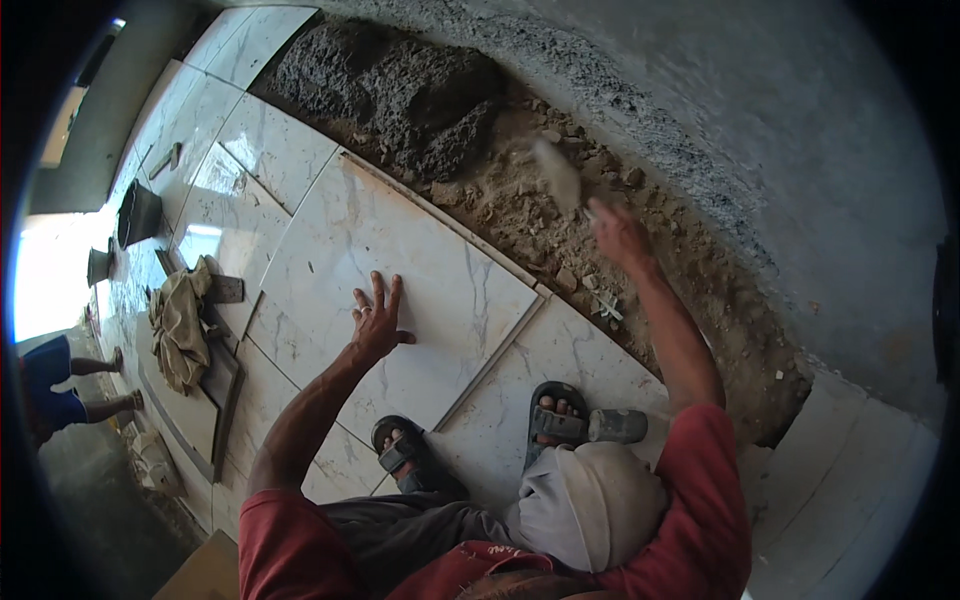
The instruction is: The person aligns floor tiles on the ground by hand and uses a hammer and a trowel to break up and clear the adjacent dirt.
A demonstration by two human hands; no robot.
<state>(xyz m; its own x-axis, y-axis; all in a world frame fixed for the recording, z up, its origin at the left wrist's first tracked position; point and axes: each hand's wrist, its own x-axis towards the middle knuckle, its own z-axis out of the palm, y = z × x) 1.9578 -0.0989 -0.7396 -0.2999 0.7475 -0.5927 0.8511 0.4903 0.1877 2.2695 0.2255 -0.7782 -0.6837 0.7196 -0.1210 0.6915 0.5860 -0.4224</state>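
Observation:
My left hand [375, 328] lies with fingers spread on a large white marble-patterned tile [440, 275], which appears to rest on top of the laid tiles. Beyond the tile's far edge, my right hand [622, 238] is closed around the handle of a trowel [558, 178], whose blade is smeared by motion. The blade is over a strip of brown soil and rubble [525, 205]. A heap of wet grey mortar [395, 95] stands left of the trowel. Small white cross-shaped pieces [606, 304] lie on the soil below my right hand.
A rough grey wall [800, 130] bounds the right side. Near my sandalled feet stands a grey cylinder [618, 426]. At left are dark buckets [138, 215], a crumpled cloth [180, 325] over stacked boards or tiles, and another person in blue shorts [50, 385].

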